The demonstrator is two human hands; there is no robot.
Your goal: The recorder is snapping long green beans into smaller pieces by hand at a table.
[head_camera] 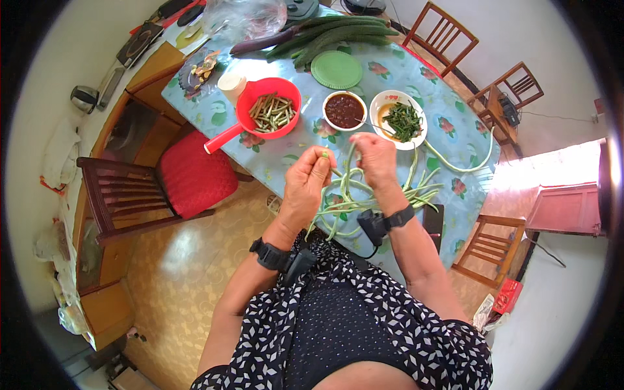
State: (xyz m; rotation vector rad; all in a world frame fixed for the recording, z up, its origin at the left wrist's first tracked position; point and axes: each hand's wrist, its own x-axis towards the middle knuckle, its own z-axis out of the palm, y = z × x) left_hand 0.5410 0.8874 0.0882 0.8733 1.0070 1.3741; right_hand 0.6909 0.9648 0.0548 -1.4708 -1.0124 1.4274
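My left hand (pixel 307 178) is pinched on a piece of long green bean, whose pale end (pixel 325 154) shows between thumb and fingertips. My right hand (pixel 378 158) grips another stretch of long bean (pixel 349 161) at the fingertips. Whether both stretches belong to one bean cannot be made out. Below the hands, a loose heap of long beans (pixel 358 205) lies on the floral tablecloth (pixel 273 165), near the table's front edge. Beyond my left hand stands a red plastic dipper (pixel 225 138) with a long handle, holding short bean pieces (pixel 272 113).
Behind the hands are a bowl of dark sauce (pixel 344 110), a bowl of cooked greens (pixel 402 122) and a green plastic lid (pixel 336 69). Farther back lie an eggplant (pixel 263 43) and long green gourds (pixel 341 36). A red-seated chair (pixel 197 173) stands left; a dark phone-like slab (pixel 433 226) lies right.
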